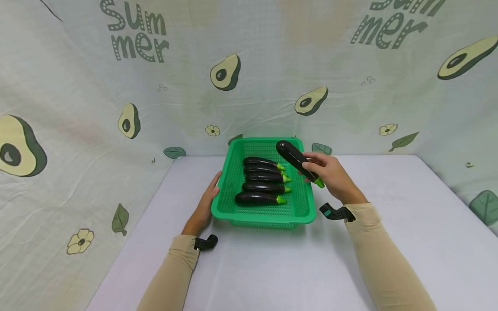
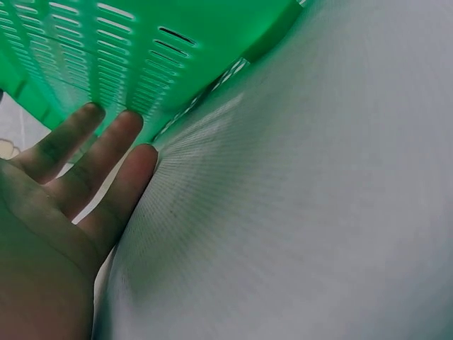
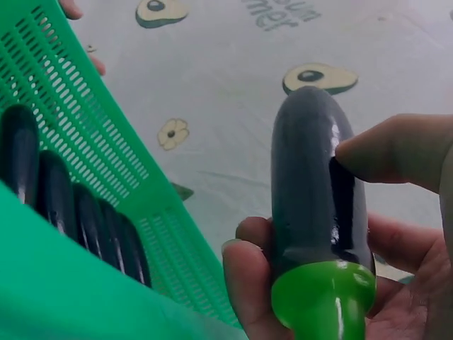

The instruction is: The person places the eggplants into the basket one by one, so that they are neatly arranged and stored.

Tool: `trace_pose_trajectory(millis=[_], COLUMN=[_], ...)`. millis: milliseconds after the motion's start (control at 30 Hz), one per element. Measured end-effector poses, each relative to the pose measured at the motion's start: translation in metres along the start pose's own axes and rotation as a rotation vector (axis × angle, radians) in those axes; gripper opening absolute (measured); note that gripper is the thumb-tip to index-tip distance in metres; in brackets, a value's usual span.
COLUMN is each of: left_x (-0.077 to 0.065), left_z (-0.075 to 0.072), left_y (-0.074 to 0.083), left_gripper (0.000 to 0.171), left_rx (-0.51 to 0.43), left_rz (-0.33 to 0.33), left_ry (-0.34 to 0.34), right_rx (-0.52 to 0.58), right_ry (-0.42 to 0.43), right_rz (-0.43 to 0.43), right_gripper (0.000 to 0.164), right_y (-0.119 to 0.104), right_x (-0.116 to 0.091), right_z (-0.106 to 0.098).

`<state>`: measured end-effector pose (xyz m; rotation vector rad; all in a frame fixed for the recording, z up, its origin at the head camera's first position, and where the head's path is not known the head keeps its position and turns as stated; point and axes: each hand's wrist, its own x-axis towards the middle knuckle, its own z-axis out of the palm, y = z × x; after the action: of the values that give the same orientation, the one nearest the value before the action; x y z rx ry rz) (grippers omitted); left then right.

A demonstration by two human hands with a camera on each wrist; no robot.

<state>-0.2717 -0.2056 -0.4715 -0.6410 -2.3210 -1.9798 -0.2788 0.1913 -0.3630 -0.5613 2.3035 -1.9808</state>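
Note:
My right hand (image 1: pixel 327 172) grips a dark eggplant (image 1: pixel 292 156) with a green stem end, thumb on one side and fingers round the other. It is held tilted over the right rim of a green plastic basket (image 1: pixel 302 216). In the right wrist view the held eggplant (image 3: pixel 311 191) points its stem toward the camera. Several more eggplants (image 1: pixel 260 177) lie side by side in the basket, stems to the right. My left hand (image 1: pixel 206 203) rests along the basket's left side; in the left wrist view its straight fingers (image 2: pixel 106 156) touch the slotted wall (image 2: pixel 134 64).
The basket stands on a white table (image 1: pixel 249 272) near its back edge. Behind hangs a cloth (image 1: pixel 264 56) printed with avocados, leaves and lettering, and it also runs down the left and right sides. Each wrist wears a black strap (image 1: pixel 338 212).

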Motion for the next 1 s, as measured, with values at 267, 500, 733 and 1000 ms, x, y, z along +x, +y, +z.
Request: trace_pose_trajectory(millis=[267, 500, 733, 1000], left_x=[-0.002, 0.000, 0.002, 0.001], left_z=[-0.004, -0.003, -0.001, -0.002], left_y=[-0.003, 0.001, 0.002, 0.002], left_gripper=[0.055, 0.055, 0.054, 0.055], left_rx=[0.006, -0.002, 0.010, 0.000], left_rz=[0.000, 0.030, 0.039, 0.019], left_ry=[0.006, -0.007, -0.010, -0.023], right_rx=[-0.054, -0.108, -0.170, -0.196], right_ry=[-0.115, -0.147, -0.176, -0.232], right_rz=[0.023, -0.002, -0.004, 0.026], right_gripper=[0.052, 0.050, 0.051, 0.052], right_y=[-0.006, -0.012, -0.016, -0.017], right_x=[0.001, 0.001, 0.006, 0.014], right_z=[0.014, 0.018, 0.024, 0.027])
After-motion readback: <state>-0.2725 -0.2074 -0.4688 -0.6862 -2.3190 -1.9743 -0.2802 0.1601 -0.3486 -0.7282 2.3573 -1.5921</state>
